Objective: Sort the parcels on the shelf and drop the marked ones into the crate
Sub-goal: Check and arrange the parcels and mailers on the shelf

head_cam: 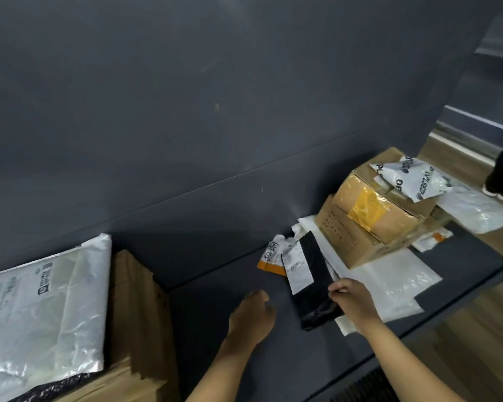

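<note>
Several parcels are sitting across the shelf, so I'm judging you're mid-sort, nowhere near finished. Your right hand is gripping the black mailer at its near right edge, fingers curled round it and thumb pressing on top. The mailer is lying at a slant with its white label facing up and its far end reaching towards the stacked cardboard boxes. I can't tell whether it's clear of the shelf or dragging on it. Your left hand is hovering just left of the mailer, fingers loosely bent and close together, holding nothing, and contact with the shelf isn't clear. The crate isn't showing anywhere, so I can't count what's been dropped in. Waiting on the right: an orange-and-white packet just beyond the mailer, flat white mailers lying under the boxes, a printed white bag sitting on top of them, a small orange-tabbed packet and a pale plastic bag. On the left, a large white poly bag is resting on a brown carton — possibly a sorted pile, that's a guess. Check the label for a mark; if marked, it's going to the crate.
</note>
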A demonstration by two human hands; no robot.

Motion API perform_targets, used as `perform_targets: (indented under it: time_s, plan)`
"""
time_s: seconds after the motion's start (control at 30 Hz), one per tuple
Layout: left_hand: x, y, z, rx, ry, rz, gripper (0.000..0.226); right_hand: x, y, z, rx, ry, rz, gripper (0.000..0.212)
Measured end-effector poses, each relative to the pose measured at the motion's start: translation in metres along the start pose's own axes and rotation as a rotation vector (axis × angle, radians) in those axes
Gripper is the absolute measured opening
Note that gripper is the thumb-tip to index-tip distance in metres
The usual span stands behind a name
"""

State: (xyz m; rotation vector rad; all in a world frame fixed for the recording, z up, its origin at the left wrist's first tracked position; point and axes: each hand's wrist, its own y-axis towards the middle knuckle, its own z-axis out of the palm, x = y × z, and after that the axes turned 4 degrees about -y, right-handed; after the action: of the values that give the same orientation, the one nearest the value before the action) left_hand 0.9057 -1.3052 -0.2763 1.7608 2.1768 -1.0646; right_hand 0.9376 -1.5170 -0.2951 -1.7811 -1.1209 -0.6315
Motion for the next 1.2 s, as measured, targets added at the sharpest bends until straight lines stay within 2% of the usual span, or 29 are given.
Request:
perform_targets:
  time_s: [0.1,0.13,0.2,0.27,0.33,0.4,0.5,0.67,0.73,0.8,0.87,0.93,1.07,1.2]
  plan:
    - [0.0,-0.005,-0.007,-0.061,-0.178,-0.043,0.037,0.015,-0.018,0.006,0.1,0.355,0.029,0.017]
    - [0.0,-0.007,-0.011,-0.074,-0.293,-0.069,0.035,0.02,-0.025,0.007,0.151,0.453,0.014,0.017]
    - [-0.003,-0.011,-0.022,-0.05,-0.669,-0.105,0.018,0.031,-0.039,0.009,0.244,0.598,-0.061,0.019]
    - [-0.005,-0.018,-0.034,-0.014,-1.011,-0.083,0.016,0.041,-0.051,0.011,0.313,0.673,-0.136,0.027]
    - [-0.003,-0.026,-0.046,-0.07,-1.158,0.012,0.026,0.053,-0.061,0.013,0.353,0.683,-0.182,0.041]
    - [0.0,-0.035,-0.059,-0.124,-1.253,0.107,0.031,0.063,-0.072,0.018,0.408,0.7,-0.203,0.043]
    - [0.001,-0.051,-0.073,-0.163,-1.314,0.209,0.029,0.073,-0.088,0.028,0.487,0.705,-0.202,0.037]
    - [0.001,-0.075,-0.096,-0.1,-1.358,0.274,0.019,0.098,-0.097,0.021,0.369,0.647,-0.265,0.031]
    - [0.004,-0.084,-0.121,-0.162,-1.421,0.29,0.024,0.114,-0.098,0.006,0.391,0.63,-0.301,0.026]
    - [0.01,-0.089,-0.147,-0.236,-1.481,0.288,0.033,0.129,-0.099,-0.009,0.443,0.558,-0.374,0.042]
    - [0.016,-0.095,-0.166,-0.287,-1.505,0.27,0.026,0.141,-0.101,-0.017,0.46,0.476,-0.422,0.037]
    - [0.02,-0.097,-0.174,-0.324,-1.49,0.237,0.021,0.15,-0.104,-0.019,0.48,0.397,-0.471,0.033]
    - [0.023,-0.099,-0.179,-0.381,-1.488,0.245,0.03,0.16,-0.113,-0.015,0.495,0.346,-0.532,0.032]
    - [0.022,-0.103,-0.188,-0.404,-1.37,0.301,0.019,0.159,-0.114,-0.013,0.488,0.39,-0.523,0.031]
